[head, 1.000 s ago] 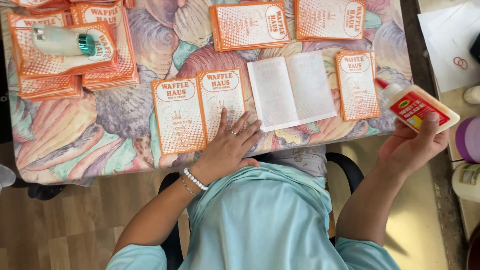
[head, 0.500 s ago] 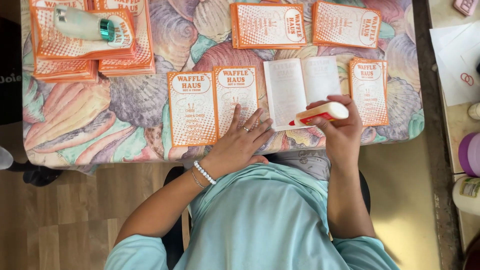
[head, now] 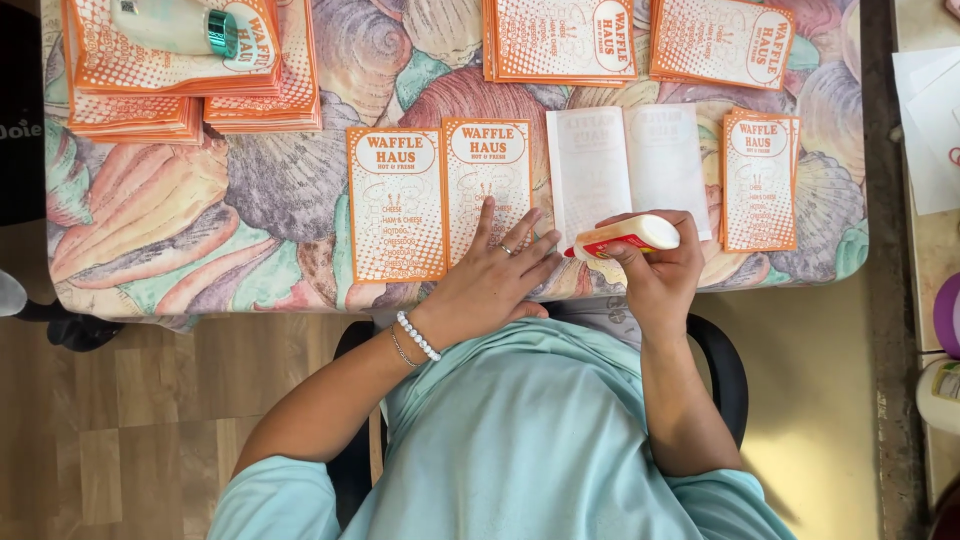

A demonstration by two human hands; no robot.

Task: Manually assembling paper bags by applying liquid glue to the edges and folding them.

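My left hand [head: 495,275] lies flat, fingers spread, on an orange-and-white printed sheet [head: 440,200] at the table's near edge. My right hand [head: 660,270] grips a white glue bottle [head: 625,235] with a red label, held sideways with its tip pointing left toward my left fingertips. The bottle hovers over the lower edge of an open blank white sheet [head: 625,165]. A single orange sheet [head: 760,180] lies just to the right of it.
Stacks of the same orange sheets sit at the far left [head: 170,75] and top middle [head: 560,40], top right [head: 720,40]. A pale bottle with a teal cap [head: 185,25] rests on the left stack. The shell-patterned tablecloth [head: 210,220] covers the table. White papers [head: 930,110] lie at right.
My right hand brought the glue bottle in from the far right to the blank sheet's lower edge, beside my left fingers. My left hand stayed pressed on the orange sheet.
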